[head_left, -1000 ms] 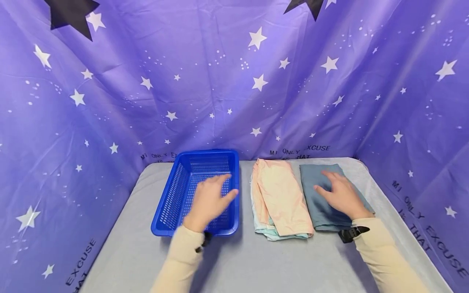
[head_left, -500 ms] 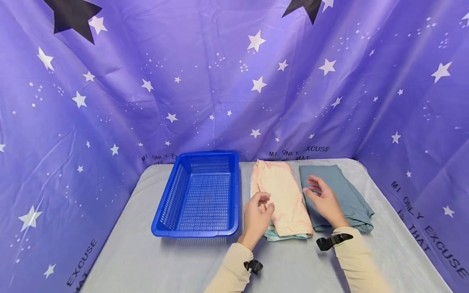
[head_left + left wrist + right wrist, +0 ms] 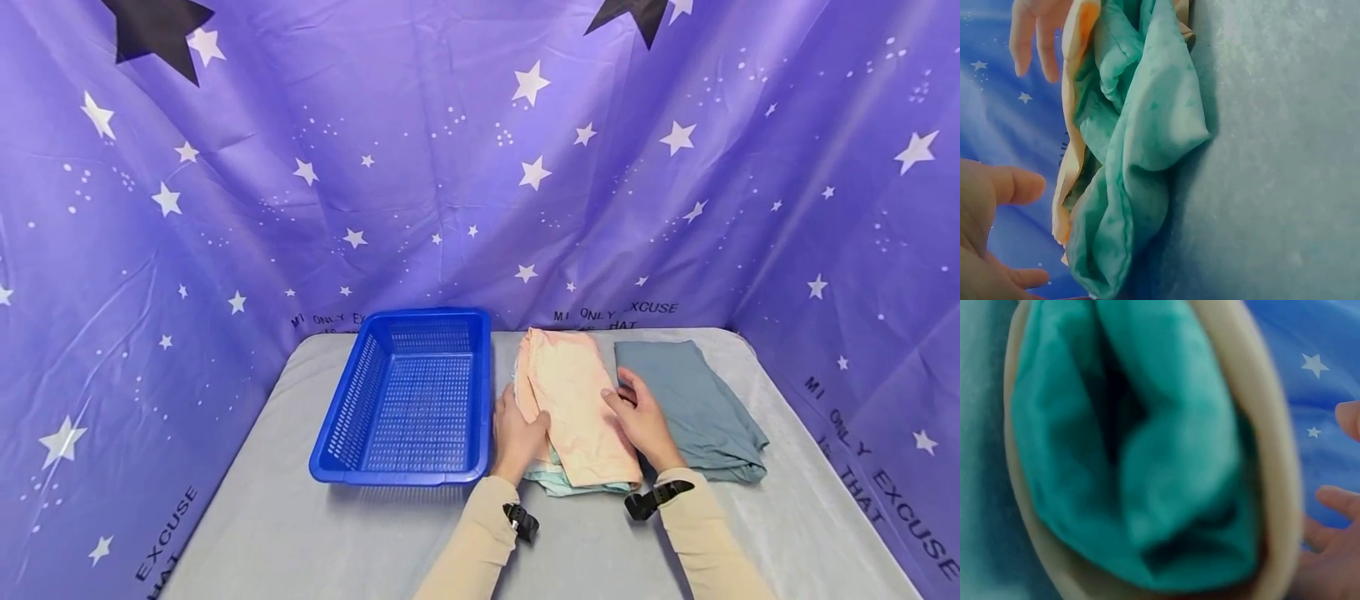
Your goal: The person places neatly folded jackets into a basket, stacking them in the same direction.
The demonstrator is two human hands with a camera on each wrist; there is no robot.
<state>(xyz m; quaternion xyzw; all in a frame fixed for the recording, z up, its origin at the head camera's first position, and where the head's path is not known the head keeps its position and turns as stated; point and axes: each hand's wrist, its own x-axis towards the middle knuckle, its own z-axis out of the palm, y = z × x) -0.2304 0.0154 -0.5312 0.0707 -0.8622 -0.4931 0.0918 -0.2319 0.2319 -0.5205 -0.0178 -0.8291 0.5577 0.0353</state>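
A folded peach garment (image 3: 581, 392) lies on the table with mint-green cloth (image 3: 551, 481) showing from under its near edge. My left hand (image 3: 517, 437) is at its left side, fingers along the edge and thumb over the top. At the right side is my right hand (image 3: 645, 425), its thumb and fingers spread near the edge. Seen from the left wrist, the green cloth (image 3: 1147, 125) sits in loose folds inside the peach layer. The right wrist view shows this green layer (image 3: 1179, 425) close up and blurred.
An empty blue plastic basket (image 3: 420, 408) stands just left of my left hand. A folded grey-blue garment (image 3: 690, 400) lies to the right of the peach one. Grey cloth covers the table (image 3: 375, 550), and a purple star-printed curtain (image 3: 450, 167) surrounds it.
My left hand has moved right from over the basket to the peach garment's left edge. My right hand has moved left from over the grey-blue garment to the peach one's right edge.
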